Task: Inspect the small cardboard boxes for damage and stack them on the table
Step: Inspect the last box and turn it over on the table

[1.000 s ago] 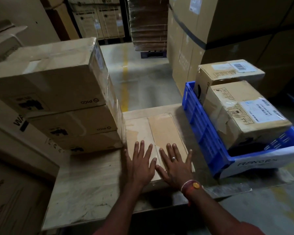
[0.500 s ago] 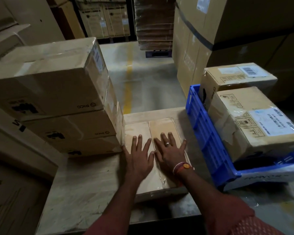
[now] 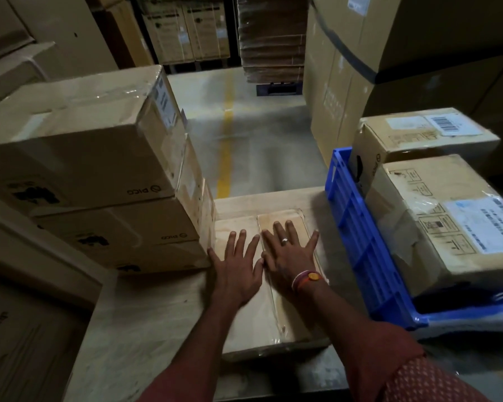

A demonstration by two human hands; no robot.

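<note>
Under both flat palms, left hand (image 3: 236, 272) and right hand (image 3: 289, 256), lay a low box (image 3: 288, 329); three stacked boxes (image 3: 99, 181) stood left, two boxes (image 3: 436, 216) waited in the crate (image 3: 357, 233) right.

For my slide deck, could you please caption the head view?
Both hands, left and right, press flat on a taped box between a three-box stack and a blue crate.

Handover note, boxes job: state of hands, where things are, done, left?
Left hand and right hand: both flat, fingers spread, pressing on the low box lying on the table.
Done: three boxes in the stack at the left, touching the low box.
Left: two boxes in the blue crate at the right; inspect and stack them, and the low box too.
</note>
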